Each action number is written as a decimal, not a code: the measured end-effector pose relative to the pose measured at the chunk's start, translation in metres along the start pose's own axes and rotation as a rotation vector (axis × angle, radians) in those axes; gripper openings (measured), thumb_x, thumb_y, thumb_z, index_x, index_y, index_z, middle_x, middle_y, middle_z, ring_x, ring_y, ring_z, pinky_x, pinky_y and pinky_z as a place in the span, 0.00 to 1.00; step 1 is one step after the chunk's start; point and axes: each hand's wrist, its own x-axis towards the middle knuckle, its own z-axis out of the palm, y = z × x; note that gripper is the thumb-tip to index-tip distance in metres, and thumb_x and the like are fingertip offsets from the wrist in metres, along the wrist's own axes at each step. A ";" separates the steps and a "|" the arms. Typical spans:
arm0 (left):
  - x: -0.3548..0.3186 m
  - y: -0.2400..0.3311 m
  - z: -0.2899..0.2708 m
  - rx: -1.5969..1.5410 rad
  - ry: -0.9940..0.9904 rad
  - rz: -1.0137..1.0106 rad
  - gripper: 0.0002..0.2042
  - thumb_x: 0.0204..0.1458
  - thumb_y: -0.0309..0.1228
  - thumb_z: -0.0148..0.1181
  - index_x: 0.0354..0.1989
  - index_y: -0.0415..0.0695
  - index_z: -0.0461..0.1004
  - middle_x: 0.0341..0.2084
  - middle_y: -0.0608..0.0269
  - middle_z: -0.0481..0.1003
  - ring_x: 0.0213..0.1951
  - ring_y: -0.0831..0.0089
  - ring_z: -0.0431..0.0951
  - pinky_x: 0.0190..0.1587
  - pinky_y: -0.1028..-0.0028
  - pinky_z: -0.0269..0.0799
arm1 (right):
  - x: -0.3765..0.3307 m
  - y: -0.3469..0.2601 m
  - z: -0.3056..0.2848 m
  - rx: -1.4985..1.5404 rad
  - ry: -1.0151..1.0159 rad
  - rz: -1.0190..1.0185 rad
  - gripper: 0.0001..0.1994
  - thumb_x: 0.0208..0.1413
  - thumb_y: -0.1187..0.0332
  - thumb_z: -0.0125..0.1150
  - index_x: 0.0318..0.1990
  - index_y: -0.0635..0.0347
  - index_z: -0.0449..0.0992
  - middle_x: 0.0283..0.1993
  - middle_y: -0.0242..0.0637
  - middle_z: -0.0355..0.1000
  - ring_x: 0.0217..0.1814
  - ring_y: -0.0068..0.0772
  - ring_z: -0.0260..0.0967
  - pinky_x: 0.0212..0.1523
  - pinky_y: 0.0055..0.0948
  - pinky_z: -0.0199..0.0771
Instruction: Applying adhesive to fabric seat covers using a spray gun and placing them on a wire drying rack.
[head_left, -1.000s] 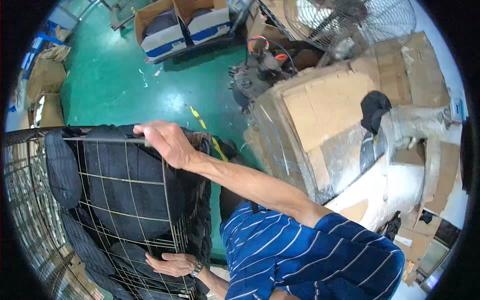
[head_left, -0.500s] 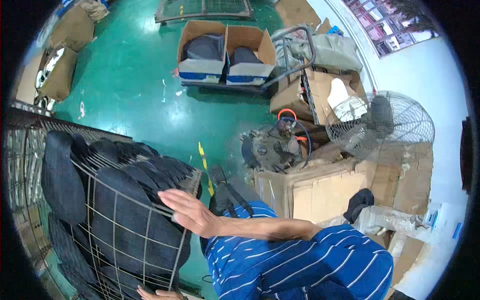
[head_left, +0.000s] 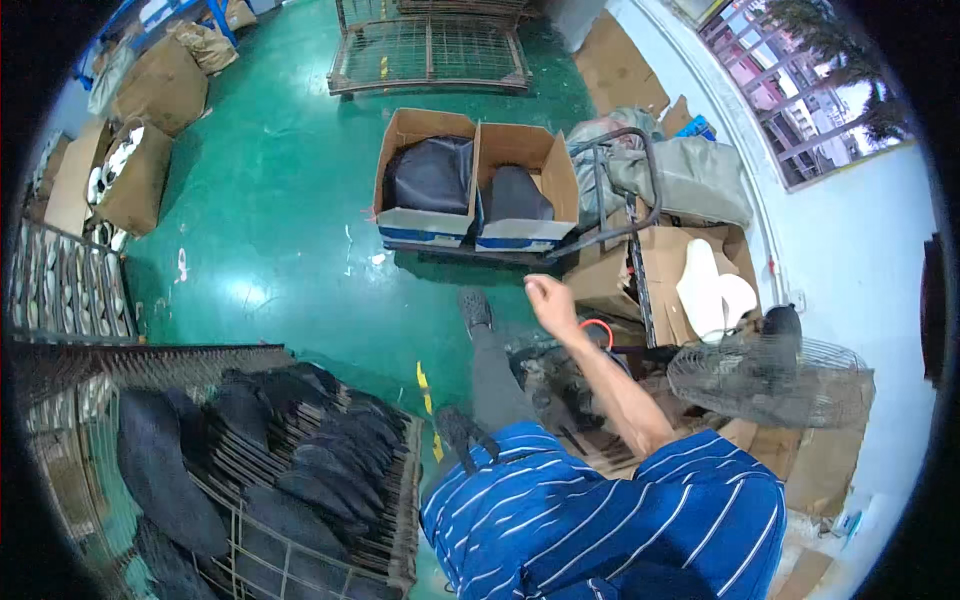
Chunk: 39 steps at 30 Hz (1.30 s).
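Note:
My right hand is raised in front of me with the fingers curled in and nothing visible in it. It hovers near the dark handle of a cart and two open cardboard boxes holding dark padded pieces. My left hand is out of the picture. At the lower left stands a wire cage packed with several black curved pieces, apart from my hand. My blue striped shirt fills the bottom of the view.
A green floor stretches ahead. A standing fan and stacked cardboard sit at my right. A wire pallet lies at the back, brown boxes at the far left. White moulded pieces rest in a box.
My right hand left the wire cage and swung up to the right, toward the cart. The view turned away from the cage, and my left hand dropped out of sight.

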 end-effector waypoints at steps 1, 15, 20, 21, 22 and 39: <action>0.006 0.020 0.017 0.110 -0.016 0.038 0.34 0.71 0.52 0.43 0.71 0.32 0.58 0.66 0.33 0.63 0.64 0.40 0.67 0.67 0.50 0.64 | 0.035 0.019 -0.001 -0.019 0.006 0.090 0.15 0.62 0.63 0.59 0.48 0.64 0.83 0.47 0.52 0.81 0.50 0.52 0.80 0.53 0.41 0.77; 0.072 0.300 0.445 0.435 -0.666 0.196 0.32 0.71 0.47 0.45 0.72 0.32 0.57 0.67 0.32 0.63 0.64 0.39 0.67 0.67 0.50 0.64 | 0.383 0.412 0.187 -0.693 -0.580 -0.015 0.09 0.57 0.65 0.60 0.35 0.61 0.79 0.40 0.48 0.79 0.45 0.54 0.79 0.46 0.50 0.80; 0.067 0.317 0.540 0.513 -0.766 0.198 0.32 0.71 0.47 0.46 0.72 0.32 0.56 0.67 0.32 0.62 0.65 0.39 0.66 0.67 0.50 0.64 | 0.399 0.501 0.278 -0.785 -0.693 -0.352 0.09 0.59 0.63 0.59 0.38 0.59 0.77 0.36 0.44 0.74 0.42 0.44 0.76 0.38 0.41 0.82; 0.067 0.319 0.554 0.515 -0.783 0.200 0.32 0.71 0.47 0.46 0.72 0.32 0.56 0.67 0.32 0.62 0.65 0.39 0.66 0.67 0.50 0.63 | 0.403 0.519 0.290 -0.823 -0.708 -0.347 0.09 0.60 0.63 0.59 0.40 0.60 0.76 0.36 0.45 0.73 0.42 0.44 0.76 0.38 0.40 0.82; 0.067 0.319 0.567 0.512 -0.799 0.205 0.32 0.71 0.47 0.46 0.73 0.32 0.56 0.67 0.32 0.62 0.65 0.39 0.66 0.68 0.50 0.63 | 0.406 0.536 0.298 -0.862 -0.721 -0.342 0.10 0.61 0.63 0.58 0.41 0.60 0.75 0.37 0.45 0.73 0.42 0.43 0.75 0.37 0.39 0.82; 0.078 0.310 0.581 0.546 -0.874 0.125 0.34 0.69 0.47 0.49 0.74 0.33 0.54 0.69 0.32 0.59 0.67 0.39 0.64 0.69 0.50 0.61 | 0.423 0.644 0.304 -0.453 -0.808 -0.134 0.09 0.54 0.63 0.65 0.36 0.58 0.80 0.42 0.50 0.78 0.48 0.55 0.77 0.50 0.48 0.78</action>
